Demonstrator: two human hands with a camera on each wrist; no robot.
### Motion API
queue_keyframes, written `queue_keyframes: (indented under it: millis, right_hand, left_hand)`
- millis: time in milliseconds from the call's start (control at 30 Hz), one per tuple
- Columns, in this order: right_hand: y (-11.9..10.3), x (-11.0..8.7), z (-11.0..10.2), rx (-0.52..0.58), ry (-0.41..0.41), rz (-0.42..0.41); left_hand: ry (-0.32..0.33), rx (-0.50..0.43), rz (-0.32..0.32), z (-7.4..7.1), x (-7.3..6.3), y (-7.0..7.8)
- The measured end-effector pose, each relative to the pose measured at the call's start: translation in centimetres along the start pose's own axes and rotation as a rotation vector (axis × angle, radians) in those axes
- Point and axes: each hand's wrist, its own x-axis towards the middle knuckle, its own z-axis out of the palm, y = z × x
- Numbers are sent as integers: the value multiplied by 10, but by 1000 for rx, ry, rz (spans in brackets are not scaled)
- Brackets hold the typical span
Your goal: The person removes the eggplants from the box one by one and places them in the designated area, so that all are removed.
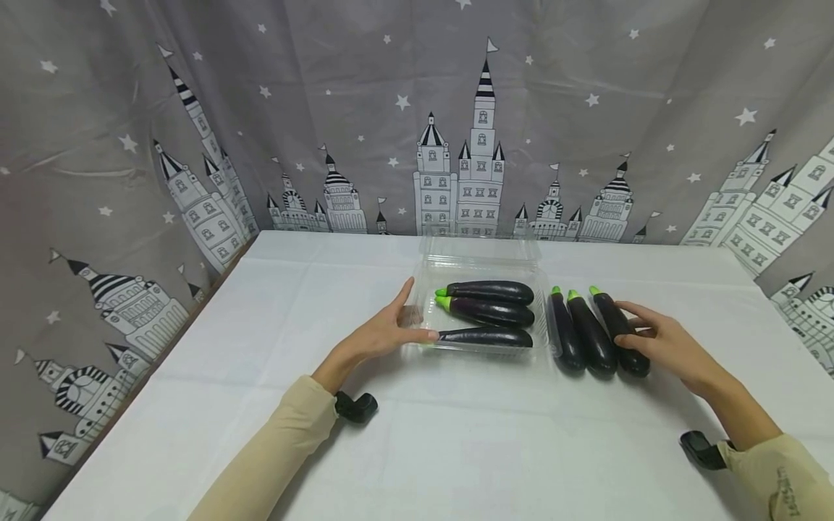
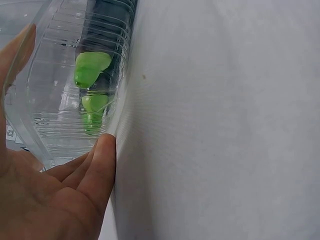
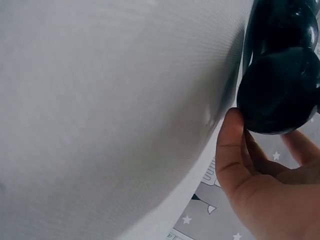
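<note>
Left hand (image 1: 381, 331) braces wide against the clear, ribbed plastic clamshell (image 1: 480, 269); right hand (image 1: 664, 349) pinches a glossy, club-shaped eggplant (image 1: 609, 317), green stem (image 1: 594, 290) pointing away, axis slanting leftward!

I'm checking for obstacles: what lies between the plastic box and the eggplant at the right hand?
Two more eggplants, side by side, lie between the plastic box and the eggplant at the right hand; the head view shows this.
</note>
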Motion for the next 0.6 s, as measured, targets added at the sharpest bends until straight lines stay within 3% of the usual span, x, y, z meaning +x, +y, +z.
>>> queue_keyframes:
  millis: [600]
  right_hand:
    - [5,-2,3,-32,-4,-2]
  left_hand:
    - [-3,-11,3,1,1,-1]
